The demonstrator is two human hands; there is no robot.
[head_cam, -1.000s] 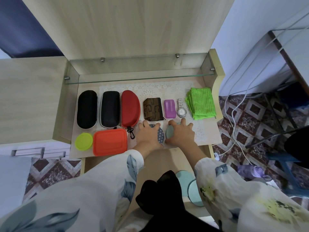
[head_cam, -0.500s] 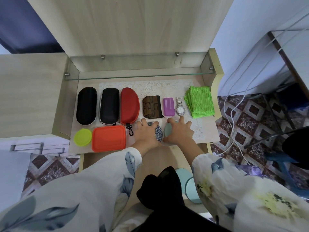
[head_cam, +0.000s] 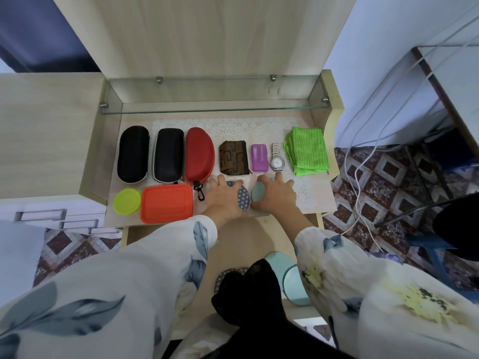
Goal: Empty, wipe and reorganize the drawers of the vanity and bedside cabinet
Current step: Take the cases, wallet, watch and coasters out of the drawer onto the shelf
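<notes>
On the vanity top [head_cam: 315, 203] lie two black glasses cases [head_cam: 132, 154] [head_cam: 168, 154], a red case [head_cam: 199, 155], a brown patterned pouch [head_cam: 233, 158], a purple box [head_cam: 259, 158], a silver watch [head_cam: 276, 158] and a folded green cloth [head_cam: 307, 154]. In front sit a lime round lid [head_cam: 127, 202] and an orange box [head_cam: 167, 203]. My left hand [head_cam: 223, 195] rests on a navy patterned round case [head_cam: 243, 198]. My right hand [head_cam: 276, 194] covers a pale teal round case [head_cam: 258, 193]. Both cases lie flat at the front edge.
Below the top, an open drawer [head_cam: 248, 237] holds another teal round case [head_cam: 293, 281] and a patterned one [head_cam: 228, 277], partly hidden by black fabric [head_cam: 248, 294]. A glass shelf [head_cam: 212, 110] spans the back. White cables [head_cam: 363, 177] trail over the tiled floor at right.
Both hands stay on the two round cases; the view has shifted slightly and the right hand's fingers have spread a little over the teal case.
</notes>
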